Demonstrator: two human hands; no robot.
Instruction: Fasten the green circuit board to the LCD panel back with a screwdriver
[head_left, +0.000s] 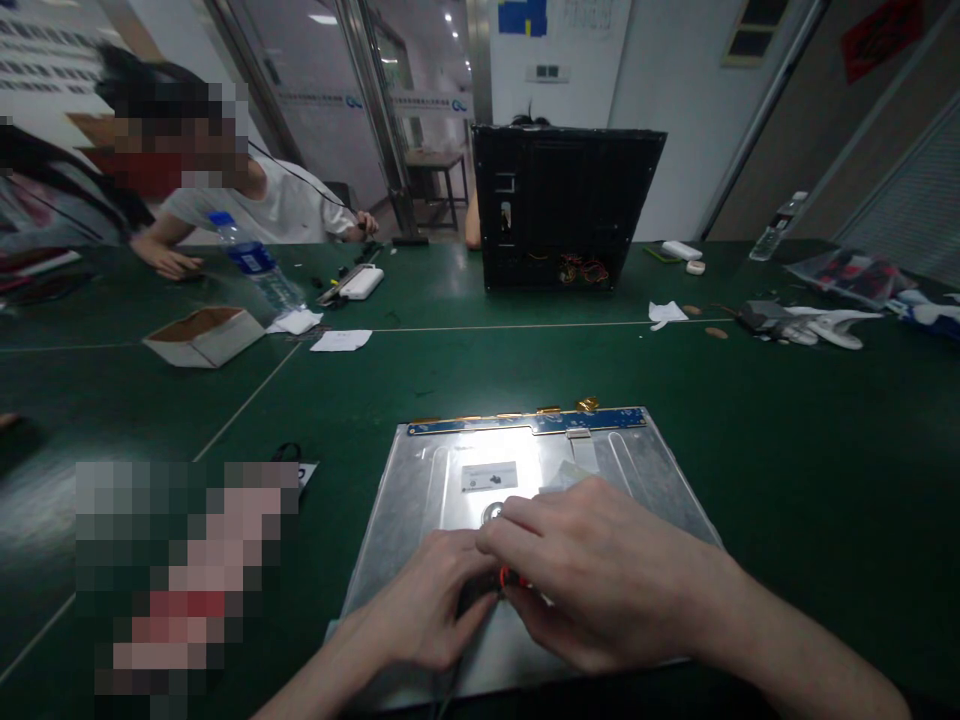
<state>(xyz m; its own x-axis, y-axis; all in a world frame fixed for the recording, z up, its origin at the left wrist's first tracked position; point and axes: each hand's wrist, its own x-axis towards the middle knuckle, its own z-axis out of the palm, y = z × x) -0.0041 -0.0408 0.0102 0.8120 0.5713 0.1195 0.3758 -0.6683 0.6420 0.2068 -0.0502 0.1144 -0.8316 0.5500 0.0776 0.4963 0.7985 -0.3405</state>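
In front of me a silver display panel [427, 480] lies back side up, a narrow blue circuit board [487, 424] along its far edge. My left hand [442, 600] and my right hand [592, 570] meet over its near half, fingers pinched together. A small red piece [511, 577], perhaps wire, shows between the right thumb and fingers, mostly hidden. The left fingertips press close beside it; what they grip is covered. A thin dark cable [448, 685] runs from under the left hand toward me. A label [489, 477] is stuck on the panel's back.
Across the green table [300, 560] a black monitor housing [570, 210] stands upright with loose wires. To the left are a paper box [206, 337], a water bottle [255, 262] and a blurred-out object. Gloves [817, 325] lie at right. Co-workers sit at the far side.
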